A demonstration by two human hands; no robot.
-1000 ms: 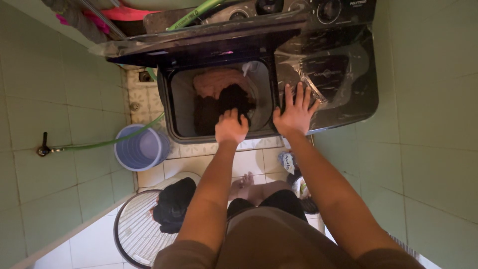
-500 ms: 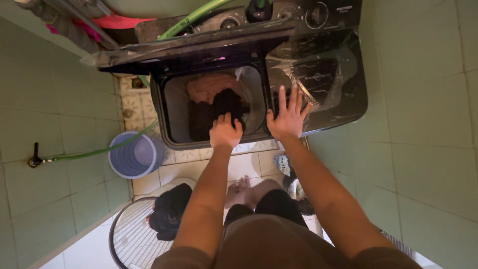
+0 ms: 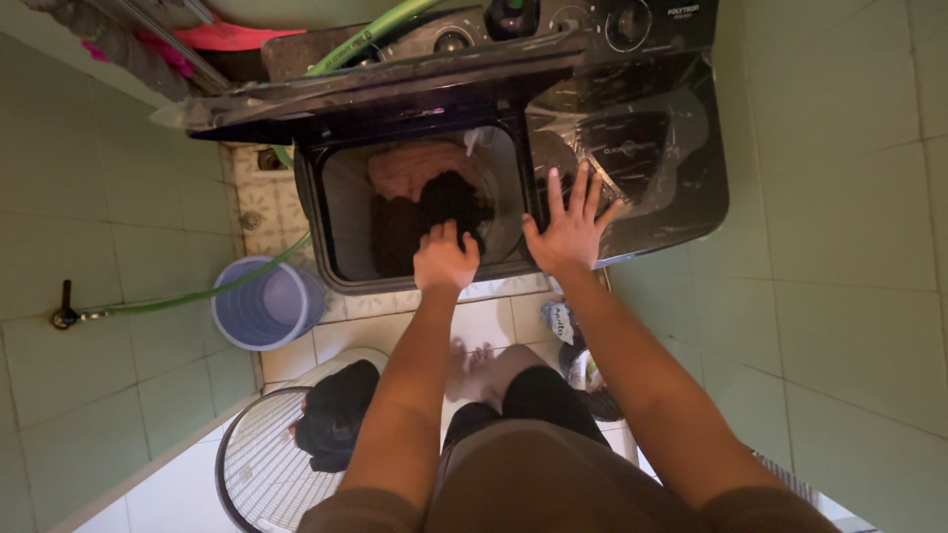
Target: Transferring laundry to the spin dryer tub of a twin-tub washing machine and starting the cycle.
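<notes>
A black twin-tub washing machine (image 3: 647, 212) stands ahead with its left lid raised. The open tub (image 3: 341, 212) holds a dark garment (image 3: 405, 222) over an orange-pink one (image 3: 415, 163). My left hand (image 3: 444, 259) is at the tub's front edge, fingers curled into the dark garment. My right hand (image 3: 568, 225) lies flat with fingers spread on the plastic-wrapped lid of the right tub.
A blue bucket (image 3: 265, 304) sits on the tiled floor left of the machine, with a green hose (image 3: 188, 294) running from a wall tap (image 3: 64, 314). A white laundry basket (image 3: 262, 464) with dark clothes (image 3: 336, 415) stands at lower left. Small packets (image 3: 563, 321) lie by my feet. Green tiled walls close both sides.
My left hand has shifted slightly along the tub edge on the dark garment. The view has drifted a little; my right hand stays flat on the lid.
</notes>
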